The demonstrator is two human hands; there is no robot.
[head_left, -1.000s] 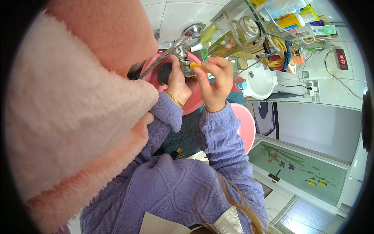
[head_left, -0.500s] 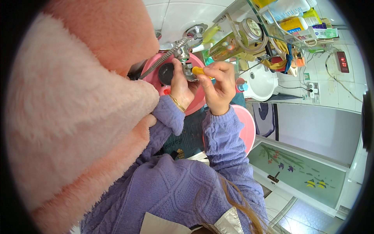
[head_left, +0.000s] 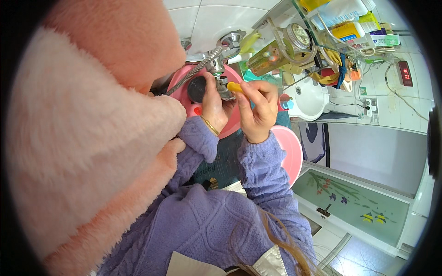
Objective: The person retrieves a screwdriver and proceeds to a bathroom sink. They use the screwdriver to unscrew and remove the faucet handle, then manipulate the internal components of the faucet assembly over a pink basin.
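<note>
My left hand [head_left: 215, 105], with a gold bracelet at its wrist, is closed round a shiny metal fitting [head_left: 223, 84]. This fitting is just below the chrome tap [head_left: 214, 66]; I cannot tell whether they are joined. From the right, my right hand [head_left: 258, 109] pinches a small stick-like yellow thing [head_left: 234, 87] between thumb and fingers. Its yellow end is against or very close to the fitting; its exact kind is unclear. Under both hands lies a pink basin [head_left: 230, 130], with a dark round object [head_left: 197, 89] beside my left thumb.
A ribbed metal hose [head_left: 193, 70] runs down from the tap. Fluffy pink fabric [head_left: 106, 138] fills the left side. A second pink basin [head_left: 291, 154] stands beyond my right forearm. Bottles crowd a glass shelf [head_left: 313, 27] above a white washbasin [head_left: 309, 95].
My right hand has shifted very slightly, and the yellow thing's angle differs a little. My left hand keeps its grip on the fitting.
</note>
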